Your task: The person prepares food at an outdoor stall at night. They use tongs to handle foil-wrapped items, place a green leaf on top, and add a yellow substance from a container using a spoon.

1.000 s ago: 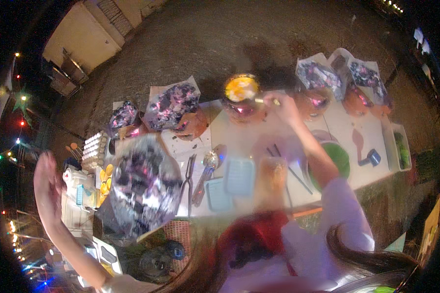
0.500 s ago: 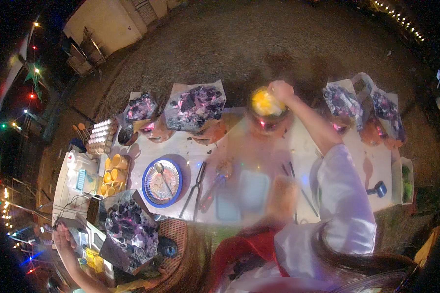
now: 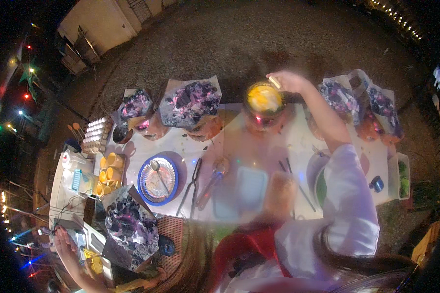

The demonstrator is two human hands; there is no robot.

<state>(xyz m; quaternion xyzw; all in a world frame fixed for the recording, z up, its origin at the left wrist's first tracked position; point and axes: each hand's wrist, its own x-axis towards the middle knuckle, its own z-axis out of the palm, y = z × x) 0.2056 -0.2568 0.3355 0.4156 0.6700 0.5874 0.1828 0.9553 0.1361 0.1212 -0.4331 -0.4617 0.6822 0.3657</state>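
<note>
My right hand (image 3: 292,82) reaches over the far side of the table, its fingers closed on a short pale yellow stick (image 3: 275,82). What the stick is made of cannot be told. Just below and left of it, a round pan of yellow and white food (image 3: 265,99) sits on a clay stove (image 3: 265,123) with glowing coals. Haze blurs this part. At the lower left, my left hand (image 3: 66,248) is raised with fingers stretched out, near a tangle of dark wires (image 3: 59,227), apparently holding nothing.
Metal trays of hot coals (image 3: 192,101) top other clay stoves along the far edge. Another coal tray (image 3: 131,228) lies near left. A blue-rimmed plate with a spoon (image 3: 158,181), tongs (image 3: 194,185), yellow cups (image 3: 111,174), an egg tray (image 3: 97,134) and a blue scoop (image 3: 376,184) stand around.
My right hand has lifted away from the food, slightly up and right, bringing the pale stick into sight. A green rounded thing now shows beside my right sleeve. My left hand has barely moved.
</note>
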